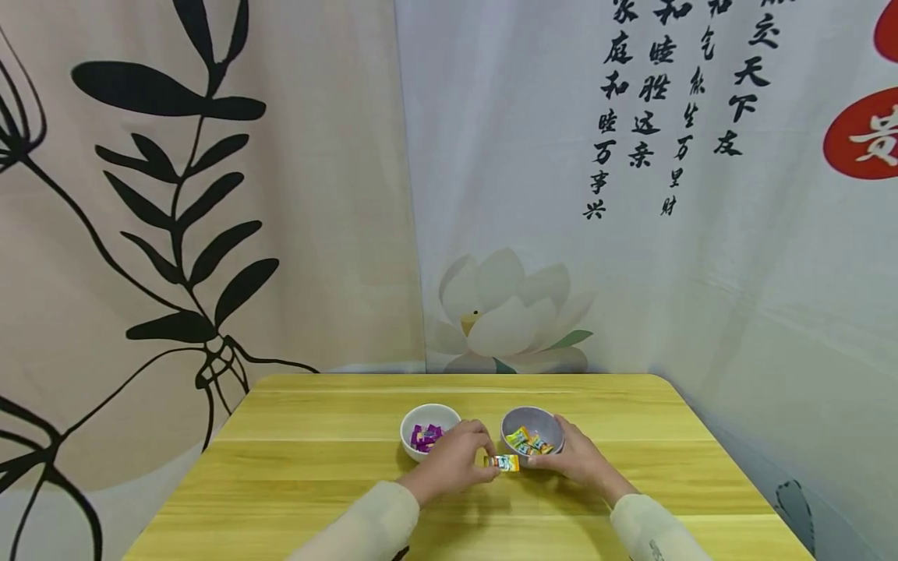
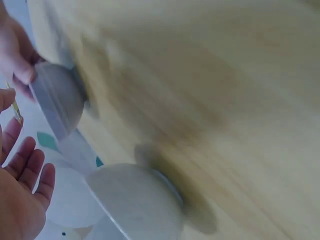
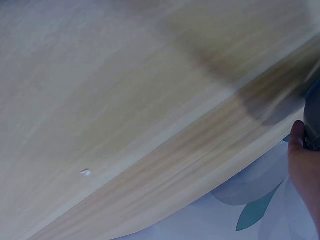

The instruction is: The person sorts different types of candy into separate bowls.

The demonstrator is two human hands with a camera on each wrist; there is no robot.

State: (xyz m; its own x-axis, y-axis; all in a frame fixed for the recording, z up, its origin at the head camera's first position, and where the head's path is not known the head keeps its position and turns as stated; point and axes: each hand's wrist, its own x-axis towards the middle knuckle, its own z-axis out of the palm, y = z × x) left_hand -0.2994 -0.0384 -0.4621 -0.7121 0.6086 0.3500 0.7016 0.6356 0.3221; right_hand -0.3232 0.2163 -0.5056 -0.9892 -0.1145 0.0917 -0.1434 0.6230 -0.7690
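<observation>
My left hand (image 1: 454,461) pinches a small yellow-wrapped candy (image 1: 503,463) between thumb and forefinger, just in front of the grey bowl (image 1: 520,460). In the left wrist view the candy (image 2: 15,106) shows edge-on, and the other fingers of the left hand (image 2: 22,200) are spread apart. My right hand (image 1: 578,460) holds the grey bowl by its right side, thumb at the near wall. Several yellow candies (image 1: 528,442) lie inside that bowl. Left of it stands a white bowl (image 1: 410,440) with several purple-wrapped candies (image 1: 425,437), partly hidden behind the left hand.
Both bowls stand on a wooden table (image 1: 316,452) with rounded far corners. Behind its far edge hangs a cloth backdrop (image 1: 337,195) printed with plants, a lotus and characters. A tiny white speck (image 3: 85,172) shows on the tabletop in the right wrist view.
</observation>
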